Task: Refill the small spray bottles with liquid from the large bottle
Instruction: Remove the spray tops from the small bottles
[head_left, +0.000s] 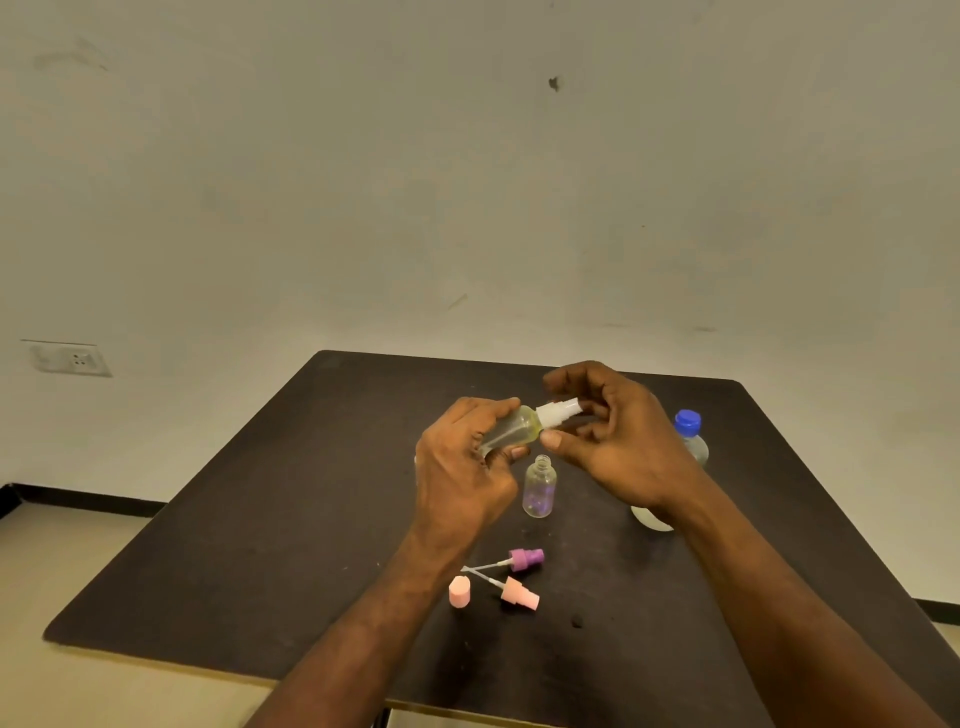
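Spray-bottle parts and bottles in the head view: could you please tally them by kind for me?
Small spray bottles: 2, a yellowish one held in both hands, a clear open one standing.
Spray pump heads: 3, white, purple, pink.
Loose caps: 1, pink.
Large bottles: 1, blue-capped.
Total: 7.

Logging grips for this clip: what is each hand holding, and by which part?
Left hand grips the small spray bottle round its body; right hand pinches its white spray head.
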